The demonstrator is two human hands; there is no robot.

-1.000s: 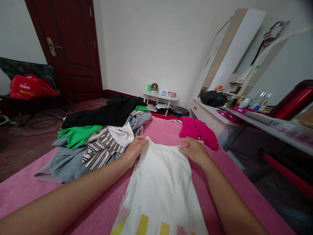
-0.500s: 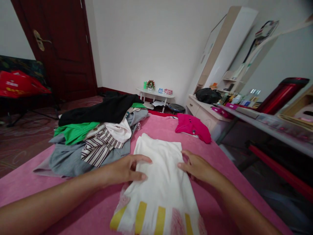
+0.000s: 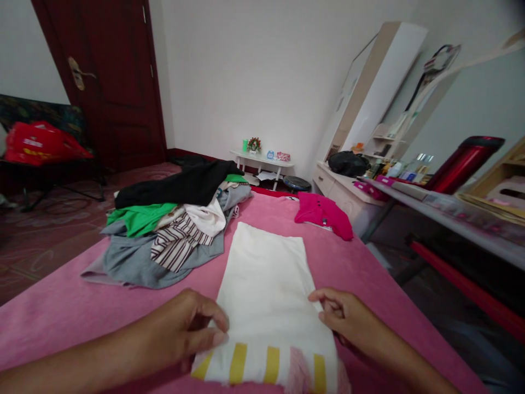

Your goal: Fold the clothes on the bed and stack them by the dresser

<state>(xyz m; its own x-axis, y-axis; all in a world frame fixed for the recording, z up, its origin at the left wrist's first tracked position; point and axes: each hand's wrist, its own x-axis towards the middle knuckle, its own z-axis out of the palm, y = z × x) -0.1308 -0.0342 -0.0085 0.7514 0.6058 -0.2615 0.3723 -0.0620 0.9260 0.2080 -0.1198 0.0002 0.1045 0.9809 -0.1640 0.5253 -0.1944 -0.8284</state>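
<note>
A white folded garment (image 3: 266,279) lies flat on the pink bedspread (image 3: 365,273), its yellow bars and pink fringe at the near end. Whether it is a top or a skirt I cannot tell. My left hand (image 3: 191,325) grips its left edge near the yellow bars, thumb and forefinger curled together at the cloth. On the opposite side my right hand (image 3: 348,317) pinches the right edge, a little higher up.
To the left is a heap of clothes with black cloth (image 3: 176,186), a green piece (image 3: 143,219) and a striped piece (image 3: 180,241). A hot-pink folded garment (image 3: 322,213) lies at the far right of the bed. A desk (image 3: 430,210) runs along the right.
Both hands have moved down the garment toward its near end and closed on its edges. The white cloth looks flatter, with fewer wrinkles. The view has shifted slightly.
</note>
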